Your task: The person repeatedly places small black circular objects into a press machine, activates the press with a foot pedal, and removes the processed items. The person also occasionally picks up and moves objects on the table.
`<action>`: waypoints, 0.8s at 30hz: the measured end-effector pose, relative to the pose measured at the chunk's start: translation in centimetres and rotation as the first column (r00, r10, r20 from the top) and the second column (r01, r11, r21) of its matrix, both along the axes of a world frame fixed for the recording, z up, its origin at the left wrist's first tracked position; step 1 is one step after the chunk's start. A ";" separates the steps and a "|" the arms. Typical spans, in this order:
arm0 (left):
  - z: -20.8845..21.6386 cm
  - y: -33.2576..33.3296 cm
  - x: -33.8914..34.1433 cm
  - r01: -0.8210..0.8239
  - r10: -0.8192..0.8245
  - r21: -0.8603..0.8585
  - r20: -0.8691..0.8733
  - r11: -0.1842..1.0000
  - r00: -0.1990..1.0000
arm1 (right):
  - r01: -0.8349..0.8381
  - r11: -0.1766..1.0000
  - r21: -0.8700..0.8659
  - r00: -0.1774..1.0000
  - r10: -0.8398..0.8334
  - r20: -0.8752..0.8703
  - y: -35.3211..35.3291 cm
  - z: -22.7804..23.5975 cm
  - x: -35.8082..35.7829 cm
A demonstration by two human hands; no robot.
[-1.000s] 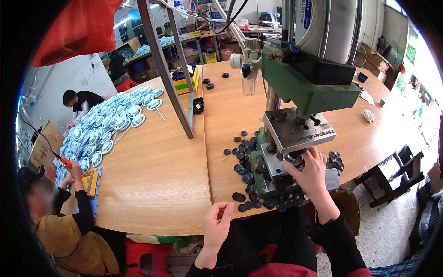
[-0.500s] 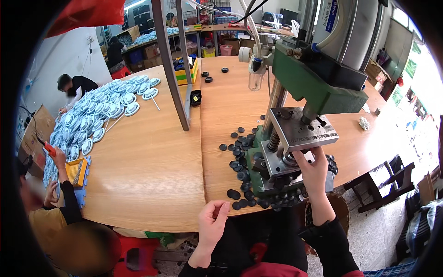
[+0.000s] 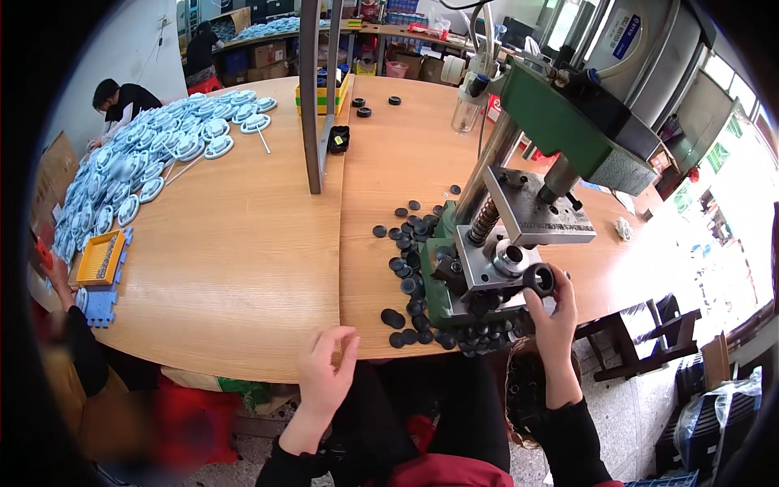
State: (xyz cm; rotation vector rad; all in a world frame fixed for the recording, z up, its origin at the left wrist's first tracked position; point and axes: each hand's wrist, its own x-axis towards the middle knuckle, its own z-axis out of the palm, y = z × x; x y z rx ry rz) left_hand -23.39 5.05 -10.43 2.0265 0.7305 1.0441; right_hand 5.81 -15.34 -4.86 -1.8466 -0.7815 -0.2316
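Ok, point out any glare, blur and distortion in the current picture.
Head view: pale sheen on the wooden table right of the press, brightness washing out the far right edge; head view: a soft smear over part of the co-worker, lower left; head view: black fisheye corners, press tilting, probably lens distortion.

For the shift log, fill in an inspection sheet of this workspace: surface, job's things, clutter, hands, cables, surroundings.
Surface: wooden table, with a seam running between its two sections.
Job's things: green press, its upper plate apart from the lower one; black ring in the right hand; black discs scattered around the press base.
Clutter: heap of light-blue parts; yellow tray of small pieces, too small to identify.
Hands: left hand loosely curled, nothing seen in it; right hand pinching the ring beside the lower plate.
Cables: black cable overhead.
Surroundings: co-worker behind the heap; grey metal post.
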 end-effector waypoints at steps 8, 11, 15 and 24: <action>-2.5 2.1 -2.6 -0.016 0.017 0.013 -0.065 1.000 0.998 | 0.198 0.980 -0.028 0.812 -0.180 -0.556 -19.4 -12.6 2.9; -3.4 2.1 -2.2 -0.041 0.040 -0.107 -0.006 0.993 0.999 | 0.272 0.950 -0.152 0.746 -0.308 -0.590 -24.5 -16.0 3.5; -4.2 1.8 -2.0 -0.073 0.074 -0.045 0.009 0.996 0.997 | 0.310 0.935 -0.172 0.700 -0.347 -0.624 -29.4 -20.8 5.3; -3.7 1.1 -1.0 -0.111 0.139 0.200 -0.134 0.974 0.981 | 0.328 0.819 -0.470 0.809 -0.500 -0.308 -33.3 -26.1 4.7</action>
